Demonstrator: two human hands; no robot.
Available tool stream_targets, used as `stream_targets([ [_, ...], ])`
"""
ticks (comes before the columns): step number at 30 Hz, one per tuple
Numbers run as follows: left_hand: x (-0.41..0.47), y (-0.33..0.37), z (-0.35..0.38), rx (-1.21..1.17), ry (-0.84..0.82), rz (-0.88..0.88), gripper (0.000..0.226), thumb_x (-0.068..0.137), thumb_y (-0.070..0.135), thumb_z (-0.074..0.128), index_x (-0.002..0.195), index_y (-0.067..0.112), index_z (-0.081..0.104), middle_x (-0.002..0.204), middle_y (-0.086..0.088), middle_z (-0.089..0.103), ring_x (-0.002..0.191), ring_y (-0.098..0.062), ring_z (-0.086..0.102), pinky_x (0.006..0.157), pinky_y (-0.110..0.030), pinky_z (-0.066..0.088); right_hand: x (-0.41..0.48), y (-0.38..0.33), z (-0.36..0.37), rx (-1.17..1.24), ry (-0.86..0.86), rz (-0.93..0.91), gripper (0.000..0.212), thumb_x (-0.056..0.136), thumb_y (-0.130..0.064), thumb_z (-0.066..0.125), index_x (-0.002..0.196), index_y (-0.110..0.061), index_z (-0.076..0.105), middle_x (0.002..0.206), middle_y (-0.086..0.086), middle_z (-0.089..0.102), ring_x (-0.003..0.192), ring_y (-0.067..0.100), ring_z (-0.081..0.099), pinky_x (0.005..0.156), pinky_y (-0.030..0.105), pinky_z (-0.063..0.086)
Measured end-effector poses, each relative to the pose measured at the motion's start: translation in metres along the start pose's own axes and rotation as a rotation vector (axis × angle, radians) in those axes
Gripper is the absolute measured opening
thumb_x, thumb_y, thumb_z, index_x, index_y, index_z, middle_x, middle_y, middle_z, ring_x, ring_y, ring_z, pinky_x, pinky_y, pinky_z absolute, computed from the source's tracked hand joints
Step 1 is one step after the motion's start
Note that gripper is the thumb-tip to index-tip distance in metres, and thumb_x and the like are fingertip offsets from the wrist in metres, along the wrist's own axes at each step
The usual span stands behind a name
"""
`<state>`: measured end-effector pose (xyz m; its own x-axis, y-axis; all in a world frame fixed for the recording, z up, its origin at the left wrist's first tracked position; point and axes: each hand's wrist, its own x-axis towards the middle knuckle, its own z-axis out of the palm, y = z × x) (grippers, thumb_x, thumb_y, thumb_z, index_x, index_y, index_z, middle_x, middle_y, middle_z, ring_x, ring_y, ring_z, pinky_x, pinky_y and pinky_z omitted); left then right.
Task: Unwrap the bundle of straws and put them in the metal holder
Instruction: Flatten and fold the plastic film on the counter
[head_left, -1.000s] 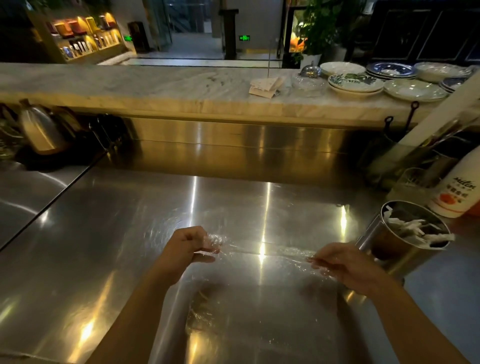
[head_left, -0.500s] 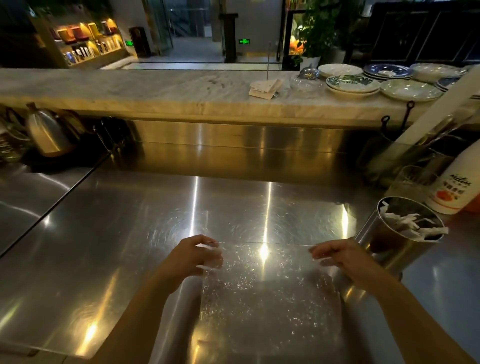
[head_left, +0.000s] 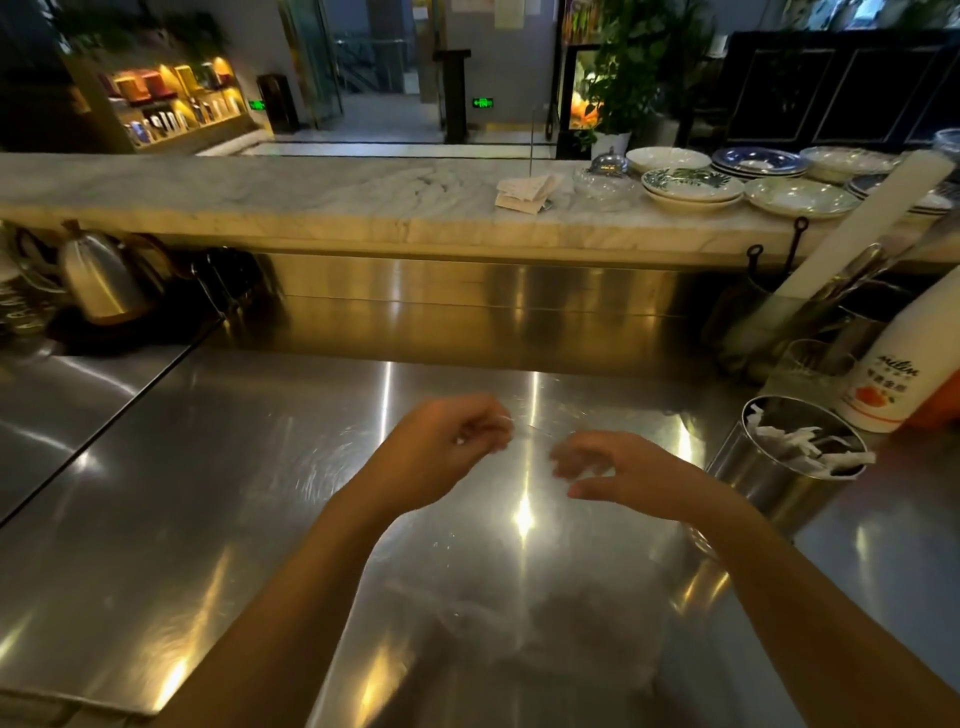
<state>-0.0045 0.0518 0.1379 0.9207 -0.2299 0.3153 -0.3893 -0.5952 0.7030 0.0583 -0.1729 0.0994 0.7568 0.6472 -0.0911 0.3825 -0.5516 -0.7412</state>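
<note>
Over the steel counter, my left hand (head_left: 452, 447) pinches the top edge of a clear plastic wrap (head_left: 519, 603), which hangs down in front of me. My right hand (head_left: 618, 467), blurred, holds the same edge a short gap away, with the fingers curled and the thumb below. The metal holder (head_left: 763, 483) stands tilted just to the right of my right hand, and several white paper-wrapped straws (head_left: 800, 447) are inside it. I see no straws in the wrap.
A white bottle (head_left: 898, 374) and a glass (head_left: 805, 369) stand behind the holder, with a tall white roll leaning there. A kettle (head_left: 104, 280) is at the far left. Plates (head_left: 696, 187) sit on the marble ledge. A seam splits the steel counter (head_left: 234, 467) at left.
My hands were spread wide, holding the wrap stretched flat. They have come close together and moved a little away from me, so the wrap now hangs slack.
</note>
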Motion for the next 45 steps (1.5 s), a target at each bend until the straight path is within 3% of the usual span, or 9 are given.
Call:
stream_targets([
  [2, 0.003, 0.002, -0.003, -0.018, -0.017, -0.029, 0.005, 0.085, 0.027, 0.062, 0.080, 0.026, 0.063, 0.078, 0.007, 0.068, 0.074, -0.006, 0.062, 0.070, -0.022, 0.049, 0.004, -0.004, -0.003, 0.029, 0.010, -0.020, 0.014, 0.077, -0.010, 0.068, 0.083, -0.022, 0.066, 0.077, -0.008, 0.068, 0.069, -0.002, 0.064, 0.064, 0.008, 0.046],
  [4, 0.004, -0.004, -0.011, -0.089, -0.018, -0.142, 0.022, 0.082, 0.044, 0.058, 0.081, 0.023, 0.065, 0.076, 0.004, 0.069, 0.073, -0.010, 0.064, 0.068, -0.026, 0.051, 0.003, -0.004, -0.006, 0.129, 0.086, -0.040, 0.017, 0.076, -0.005, 0.068, 0.073, -0.022, 0.068, 0.065, -0.005, 0.069, 0.063, 0.005, 0.066, 0.059, 0.012, 0.049],
  [9, -0.003, -0.031, -0.021, -1.007, 0.051, -0.465, 0.060, 0.078, 0.056, 0.043, 0.092, 0.002, 0.063, 0.081, -0.018, 0.070, 0.077, -0.031, 0.068, 0.075, -0.041, 0.055, -0.008, 0.014, -0.009, 0.626, 0.268, -0.041, 0.008, 0.072, -0.010, 0.069, 0.077, -0.015, 0.072, 0.074, 0.009, 0.074, 0.070, 0.024, 0.070, 0.058, 0.023, 0.055],
  [12, -0.010, -0.042, 0.002, -1.197, -0.039, -0.512, 0.072, 0.075, 0.066, 0.035, 0.106, 0.007, 0.061, 0.093, -0.021, 0.071, 0.087, -0.034, 0.066, 0.082, -0.044, 0.049, -0.007, 0.024, -0.001, 0.869, 0.361, 0.022, 0.014, 0.066, -0.014, 0.069, 0.079, -0.012, 0.073, 0.072, 0.009, 0.073, 0.070, 0.024, 0.070, 0.059, 0.029, 0.056],
  [15, -0.018, -0.046, 0.027, -1.118, -0.096, -0.526, 0.053, 0.080, 0.051, 0.049, 0.117, 0.013, 0.054, 0.104, -0.016, 0.070, 0.098, -0.034, 0.065, 0.090, -0.050, 0.046, -0.004, 0.029, 0.011, 0.984, 0.414, 0.130, 0.012, 0.068, -0.010, 0.067, 0.079, -0.009, 0.070, 0.070, 0.007, 0.073, 0.069, 0.021, 0.070, 0.060, 0.029, 0.055],
  [18, -0.021, -0.043, 0.038, -0.831, -0.101, -0.529, 0.043, 0.076, 0.025, 0.072, 0.114, 0.015, 0.055, 0.103, -0.013, 0.071, 0.094, -0.029, 0.068, 0.084, -0.040, 0.055, -0.005, 0.033, 0.019, 0.996, 0.424, 0.167, 0.009, 0.074, -0.004, 0.064, 0.080, -0.009, 0.068, 0.070, 0.007, 0.074, 0.068, 0.020, 0.071, 0.056, 0.026, 0.055],
  [23, -0.021, -0.042, 0.040, -0.764, 0.023, -0.531, 0.009, 0.085, 0.013, 0.061, 0.091, 0.006, 0.064, 0.085, -0.012, 0.075, 0.080, -0.027, 0.071, 0.066, -0.034, 0.059, -0.012, 0.039, 0.020, 0.921, 0.363, 0.147, 0.024, 0.064, -0.018, 0.069, 0.086, -0.009, 0.067, 0.080, 0.009, 0.075, 0.076, 0.023, 0.071, 0.056, 0.023, 0.054],
  [33, -0.020, -0.038, 0.045, -0.761, 0.067, -0.597, 0.012, 0.086, 0.011, 0.060, 0.092, 0.002, 0.064, 0.077, -0.011, 0.075, 0.073, -0.027, 0.071, 0.058, -0.034, 0.058, -0.026, 0.054, 0.019, 0.769, 0.259, 0.218, 0.013, 0.081, -0.005, 0.060, 0.091, -0.003, 0.068, 0.082, 0.016, 0.074, 0.076, 0.033, 0.070, 0.056, 0.028, 0.055],
  [45, -0.023, -0.045, 0.039, -0.841, 0.118, -0.547, 0.021, 0.090, -0.002, 0.048, 0.095, 0.007, 0.065, 0.075, -0.010, 0.073, 0.067, -0.024, 0.069, 0.051, -0.032, 0.055, -0.034, 0.066, 0.013, 0.909, 0.187, 0.152, 0.023, 0.073, -0.011, 0.061, 0.093, -0.013, 0.072, 0.082, 0.018, 0.073, 0.070, 0.028, 0.070, 0.053, 0.029, 0.056],
])
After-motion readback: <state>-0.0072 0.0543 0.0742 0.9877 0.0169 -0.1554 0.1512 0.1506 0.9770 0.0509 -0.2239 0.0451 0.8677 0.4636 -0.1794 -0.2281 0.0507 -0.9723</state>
